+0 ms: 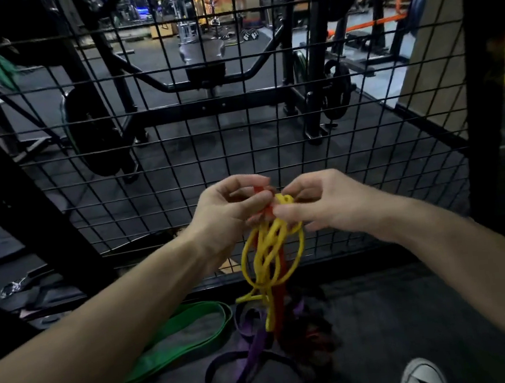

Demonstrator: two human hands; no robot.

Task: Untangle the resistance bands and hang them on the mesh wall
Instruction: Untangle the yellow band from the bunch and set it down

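While both hands (231, 212) (325, 205) pinch tangled bands (270, 252), mesh wall (175, 137) stands near.

Yellow band (270, 252): thin, looped several times over itself, knotted at the top, hanging in mid-air in front of the mesh wall (175, 137). Red band (280, 295): flat, threaded through the yellow loops, hanging down to the floor. Purple band (248, 358): flat, lying in loose folds on the floor beneath. Green band (179, 335): wide, flat loop on the floor, left of the purple one. Mesh wall: black wire grid, upright.
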